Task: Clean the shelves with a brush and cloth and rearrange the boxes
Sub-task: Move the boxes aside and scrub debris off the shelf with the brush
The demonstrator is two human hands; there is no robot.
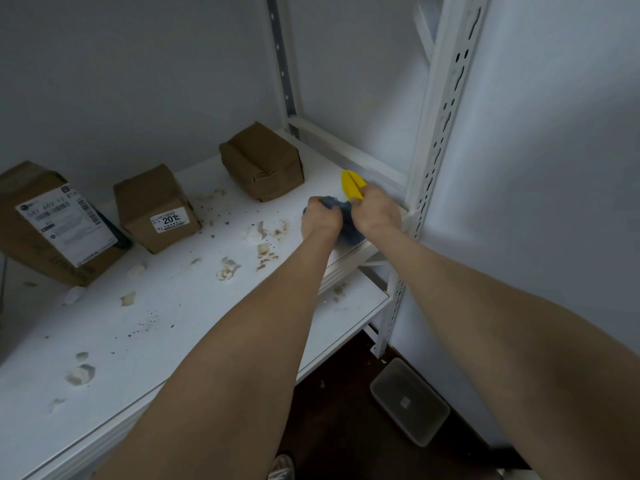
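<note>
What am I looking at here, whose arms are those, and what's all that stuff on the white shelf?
No machine here: a person wears a camera on the head, so this one picture looks forward and down along their own bare arms. The left hand grips a blue cloth at the right end of a white shelf. The right hand holds a yellow tool, probably the brush, though no bristles show. On the shelf sit three brown boxes: a plain box, a small labelled box and a larger labelled box, among scattered crumbs and pale scraps. A grey bin sits on the floor below.
</note>
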